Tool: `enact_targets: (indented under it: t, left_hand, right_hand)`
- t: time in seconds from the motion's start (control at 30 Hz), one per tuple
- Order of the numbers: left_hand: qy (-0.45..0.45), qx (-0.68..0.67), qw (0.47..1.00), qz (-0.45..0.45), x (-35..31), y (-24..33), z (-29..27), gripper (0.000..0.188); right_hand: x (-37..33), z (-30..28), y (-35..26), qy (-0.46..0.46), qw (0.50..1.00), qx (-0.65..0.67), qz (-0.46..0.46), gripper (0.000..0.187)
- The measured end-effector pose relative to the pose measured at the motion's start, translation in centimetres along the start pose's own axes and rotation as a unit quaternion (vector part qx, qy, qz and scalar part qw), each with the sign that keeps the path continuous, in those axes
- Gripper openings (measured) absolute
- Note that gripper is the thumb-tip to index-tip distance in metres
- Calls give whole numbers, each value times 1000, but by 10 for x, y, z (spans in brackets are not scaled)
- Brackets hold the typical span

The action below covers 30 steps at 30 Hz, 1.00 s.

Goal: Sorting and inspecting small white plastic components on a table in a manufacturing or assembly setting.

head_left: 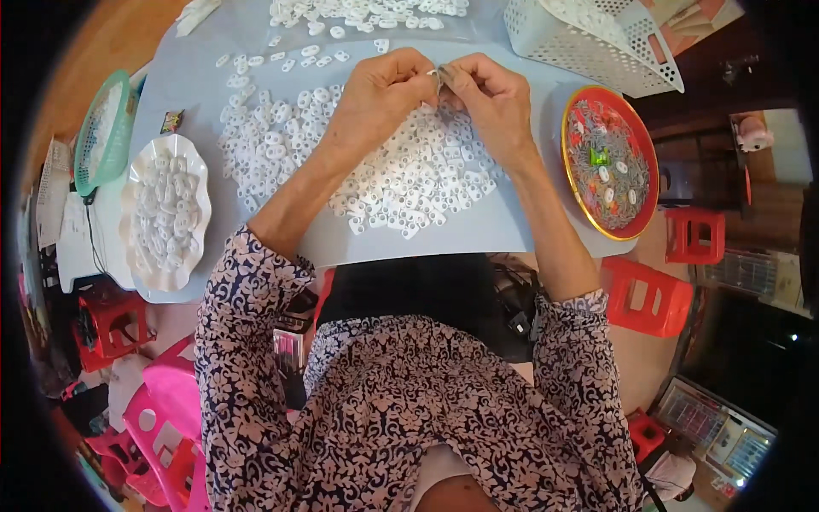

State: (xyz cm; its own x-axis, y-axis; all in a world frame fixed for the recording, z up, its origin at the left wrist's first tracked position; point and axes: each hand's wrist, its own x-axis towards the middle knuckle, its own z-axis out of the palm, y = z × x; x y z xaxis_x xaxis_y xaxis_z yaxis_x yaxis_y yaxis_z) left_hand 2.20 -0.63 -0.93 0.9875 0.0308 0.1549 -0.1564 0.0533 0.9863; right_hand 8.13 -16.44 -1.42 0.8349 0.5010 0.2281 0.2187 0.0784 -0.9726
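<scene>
Close together over the far part of the pile, my left hand (388,90) and my right hand (490,94) meet at the fingertips. A small white plastic piece shows in the pinch of my left hand. The right thumb and fingers pinch a tiny greyish part against it; its exact shape is too small to make out. Below lies a wide heap of small white oval plastic pieces (409,183) with holes, spread on the pale blue-grey table (192,85). At the right, a red plate with a gold rim (650,162) holds many small grey parts (589,175), a few white pieces and a green wrapper (600,156).
A scalloped white dish (162,280) of white pieces stands at the left, near a small wrapped packet (172,121). Beyond it sits a teal basket (119,166). A white perforated basket (546,47) is at the far right. Red stools (648,299) and a pink chair (175,384) surround the table.
</scene>
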Motion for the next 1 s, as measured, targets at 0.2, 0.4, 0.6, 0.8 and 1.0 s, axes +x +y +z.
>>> enact_targets:
  t: [0.2,0.4,0.6,0.8,1.0]
  left_hand:
    - [27,13,1000,10,1,2,3,10]
    - [18,18,1000,6,1,0,0,14]
    - [18,25,999,7,-3,1,3,13]
    - [-2,24,1000,0,1,2,1,15]
    - [28,237,968,80,7,16,-25,17]
  right_hand:
    - [1,2,-6,18,999,-31,-13,17]
    - [-1,4,-11,26,999,20,-5,17]
    - [0,1,-4,14,1000,1,-13,14]
    - [0,5,-4,36,999,26,-9,12]
    - [-1,5,-10,47,998,44,24,12]
